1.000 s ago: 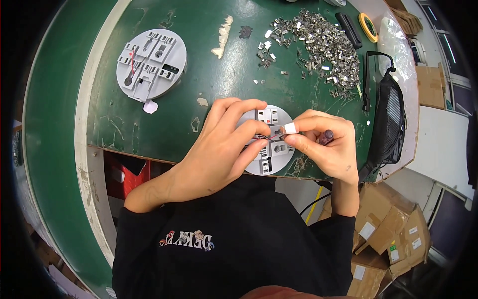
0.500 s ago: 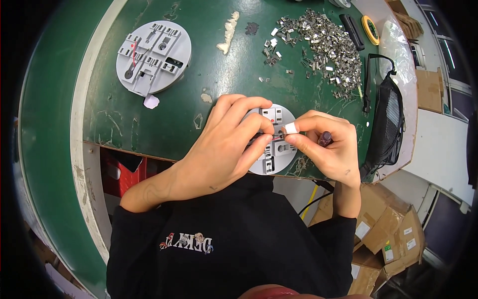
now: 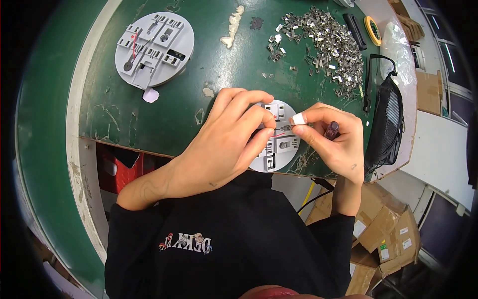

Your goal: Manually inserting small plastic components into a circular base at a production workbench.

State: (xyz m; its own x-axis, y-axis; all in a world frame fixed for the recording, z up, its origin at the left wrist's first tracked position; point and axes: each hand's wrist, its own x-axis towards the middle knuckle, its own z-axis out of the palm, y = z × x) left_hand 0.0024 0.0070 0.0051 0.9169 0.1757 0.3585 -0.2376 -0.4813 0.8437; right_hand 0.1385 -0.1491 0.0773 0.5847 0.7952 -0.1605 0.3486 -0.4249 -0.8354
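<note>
A light-grey round plastic base (image 3: 284, 159) with moulded slots lies at the table's front edge, partly covered by my hands. Over its left side, my left hand (image 3: 231, 132) pinches thumb and forefinger together at a thin red wire (image 3: 280, 134). Just right of that, my right hand (image 3: 336, 139) grips a tiny metal clip (image 3: 287, 127) between thumb and forefinger. White tape (image 3: 298, 118) wraps that forefinger. A tool with a dark red handle (image 3: 332, 130), perhaps a screwdriver, is tucked in the same hand; its far end is hidden.
A second grey base (image 3: 164, 67) with a red wire lies at the far left. Loose metal clips (image 3: 333, 50) are heaped at the back right, near a yellow tape roll (image 3: 372, 30). A black mesh bag (image 3: 387, 119) lies at the right edge; cardboard boxes (image 3: 383, 224) stand below.
My right hand has drawn slightly right, away from my left fingertips, and the metal clip shows more clearly. My left hand keeps its pinch at the base. The view has shifted a little.
</note>
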